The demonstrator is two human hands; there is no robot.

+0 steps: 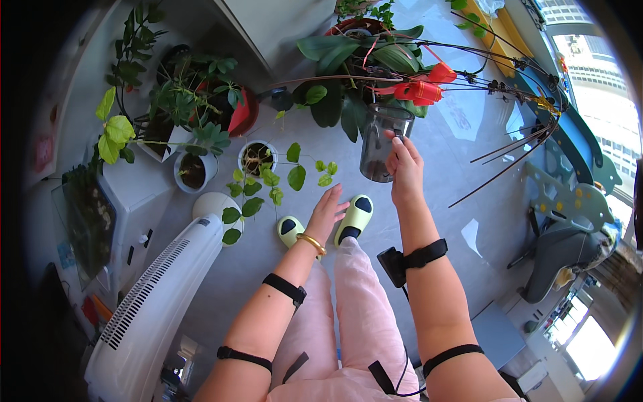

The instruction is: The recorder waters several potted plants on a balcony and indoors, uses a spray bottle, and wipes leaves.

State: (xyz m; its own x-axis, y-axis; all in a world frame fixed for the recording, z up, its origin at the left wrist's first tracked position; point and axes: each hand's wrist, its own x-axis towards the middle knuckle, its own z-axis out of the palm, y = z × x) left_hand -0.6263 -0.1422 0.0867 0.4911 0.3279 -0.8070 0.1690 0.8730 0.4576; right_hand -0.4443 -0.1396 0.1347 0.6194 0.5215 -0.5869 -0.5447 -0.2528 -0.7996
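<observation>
Right hand (404, 164) grasping rim of smoky translucent cup (383, 143) beside orchid leaves (355, 60); left hand (326, 211) released, fingers spread, over bare grey floor (462, 174).

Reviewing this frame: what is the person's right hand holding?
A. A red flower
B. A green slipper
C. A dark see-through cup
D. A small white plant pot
C: the right hand grips the dark see-through cup by its side beneath the leafy plant, while the left hand hangs open and holds nothing.
</observation>
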